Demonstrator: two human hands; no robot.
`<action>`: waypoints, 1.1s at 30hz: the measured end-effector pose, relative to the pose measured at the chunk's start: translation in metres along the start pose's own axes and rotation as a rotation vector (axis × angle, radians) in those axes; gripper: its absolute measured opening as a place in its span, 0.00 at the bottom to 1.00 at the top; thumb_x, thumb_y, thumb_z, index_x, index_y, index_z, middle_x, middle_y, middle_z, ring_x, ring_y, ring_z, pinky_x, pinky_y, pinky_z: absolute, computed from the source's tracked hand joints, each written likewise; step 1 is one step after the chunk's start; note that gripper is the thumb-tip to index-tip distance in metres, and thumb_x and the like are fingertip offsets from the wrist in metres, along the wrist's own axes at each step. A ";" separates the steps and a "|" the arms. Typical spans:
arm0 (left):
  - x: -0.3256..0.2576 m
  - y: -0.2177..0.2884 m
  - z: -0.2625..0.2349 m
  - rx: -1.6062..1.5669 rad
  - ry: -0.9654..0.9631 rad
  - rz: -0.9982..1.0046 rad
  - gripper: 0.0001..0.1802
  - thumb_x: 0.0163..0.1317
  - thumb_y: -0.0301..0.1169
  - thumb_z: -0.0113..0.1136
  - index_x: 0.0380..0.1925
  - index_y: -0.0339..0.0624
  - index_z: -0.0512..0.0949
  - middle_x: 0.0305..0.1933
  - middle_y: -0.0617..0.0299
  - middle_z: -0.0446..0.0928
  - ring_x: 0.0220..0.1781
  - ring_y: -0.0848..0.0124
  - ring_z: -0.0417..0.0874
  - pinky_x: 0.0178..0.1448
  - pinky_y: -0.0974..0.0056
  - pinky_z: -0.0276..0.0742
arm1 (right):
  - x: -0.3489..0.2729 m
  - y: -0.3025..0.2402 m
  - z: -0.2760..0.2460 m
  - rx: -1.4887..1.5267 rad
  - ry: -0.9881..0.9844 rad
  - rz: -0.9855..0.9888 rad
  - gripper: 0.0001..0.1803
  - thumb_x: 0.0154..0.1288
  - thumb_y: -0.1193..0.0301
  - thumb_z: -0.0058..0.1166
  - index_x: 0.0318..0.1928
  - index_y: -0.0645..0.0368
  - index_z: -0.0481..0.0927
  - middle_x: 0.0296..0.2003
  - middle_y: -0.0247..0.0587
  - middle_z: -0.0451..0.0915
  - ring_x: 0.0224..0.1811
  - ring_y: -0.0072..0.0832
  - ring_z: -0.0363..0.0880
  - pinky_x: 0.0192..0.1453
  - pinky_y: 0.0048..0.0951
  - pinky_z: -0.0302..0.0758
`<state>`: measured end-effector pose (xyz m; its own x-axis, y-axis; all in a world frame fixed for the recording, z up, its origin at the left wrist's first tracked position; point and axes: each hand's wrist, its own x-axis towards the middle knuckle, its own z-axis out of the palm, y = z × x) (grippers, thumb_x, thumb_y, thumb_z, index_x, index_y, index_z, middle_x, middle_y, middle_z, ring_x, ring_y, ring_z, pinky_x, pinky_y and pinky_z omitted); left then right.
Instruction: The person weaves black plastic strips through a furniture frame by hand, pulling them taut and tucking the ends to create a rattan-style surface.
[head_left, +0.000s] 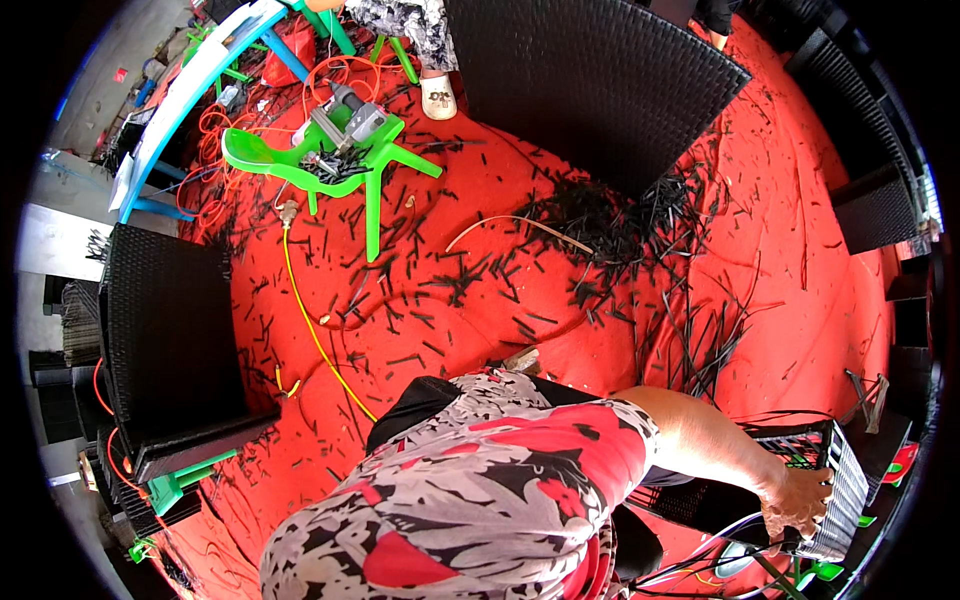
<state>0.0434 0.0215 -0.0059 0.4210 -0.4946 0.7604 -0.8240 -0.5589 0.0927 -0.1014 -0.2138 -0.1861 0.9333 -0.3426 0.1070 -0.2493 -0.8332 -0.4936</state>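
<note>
My right arm reaches out to the right from a patterned sleeve. At its end my right hand (pixel 795 505) curls its fingers over the edge of a dark woven wicker piece (pixel 848 490), partly open like a frame. Long loose black and pale strips (pixel 705 560) hang and curve just below the hand. My left hand is out of sight, and my patterned top fills the lower middle of the view.
A green plastic stool (pixel 375 190) holds a grey staple gun (pixel 362 122). Black wicker pieces stand at the left (pixel 165 340) and top (pixel 590 90). Cut strips (pixel 610 225) litter the red floor covering (pixel 480 330). A yellow hose (pixel 310 325) crosses it. Another person's shoe (pixel 438 98) shows.
</note>
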 end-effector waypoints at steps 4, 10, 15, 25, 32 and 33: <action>-0.001 -0.003 -0.001 0.024 -0.012 -0.002 0.34 0.47 0.65 0.57 0.50 0.61 0.77 0.52 0.61 0.76 0.62 0.51 0.67 0.64 0.32 0.47 | 0.005 0.002 0.003 -0.009 -0.014 -0.012 0.34 0.59 0.38 0.47 0.44 0.59 0.81 0.33 0.48 0.83 0.31 0.37 0.80 0.37 0.38 0.76; -0.008 -0.001 -0.006 0.111 -0.015 -0.013 0.34 0.49 0.68 0.53 0.51 0.63 0.77 0.53 0.63 0.76 0.60 0.55 0.68 0.62 0.38 0.49 | 0.001 0.013 0.001 -0.036 -0.031 -0.003 0.34 0.59 0.39 0.47 0.44 0.59 0.81 0.32 0.48 0.83 0.31 0.37 0.80 0.37 0.38 0.76; 0.001 0.021 -0.003 0.095 0.072 0.052 0.31 0.48 0.66 0.54 0.46 0.62 0.79 0.49 0.66 0.78 0.57 0.55 0.71 0.61 0.38 0.52 | -0.026 0.043 -0.021 -0.076 0.025 0.095 0.34 0.60 0.39 0.48 0.44 0.58 0.81 0.32 0.47 0.83 0.31 0.37 0.80 0.37 0.38 0.76; -0.026 -0.021 0.009 -0.180 0.287 0.083 0.28 0.49 0.49 0.66 0.49 0.49 0.78 0.44 0.62 0.78 0.51 0.60 0.76 0.51 0.58 0.69 | -0.094 0.066 -0.048 0.318 0.186 0.122 0.08 0.59 0.71 0.60 0.34 0.62 0.76 0.24 0.28 0.71 0.28 0.19 0.66 0.32 0.26 0.68; -0.021 0.004 0.007 -0.102 0.013 0.198 0.34 0.49 0.43 0.69 0.56 0.41 0.71 0.52 0.54 0.73 0.55 0.55 0.72 0.59 0.54 0.64 | -0.176 0.042 -0.030 0.200 0.307 0.071 0.24 0.45 0.82 0.60 0.47 0.57 0.78 0.39 0.45 0.80 0.42 0.41 0.77 0.45 0.36 0.73; -0.013 0.000 -0.009 -0.165 0.028 0.211 0.29 0.51 0.38 0.70 0.53 0.40 0.74 0.52 0.56 0.76 0.56 0.57 0.74 0.60 0.57 0.67 | -0.190 0.012 -0.035 0.248 0.248 0.144 0.23 0.46 0.80 0.61 0.47 0.57 0.77 0.40 0.45 0.78 0.43 0.43 0.75 0.46 0.38 0.72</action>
<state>0.0347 0.0344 -0.0101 0.2244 -0.5689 0.7912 -0.9441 -0.3283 0.0317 -0.2910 -0.1742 -0.1824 0.7948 -0.5687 0.2118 -0.2752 -0.6487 -0.7095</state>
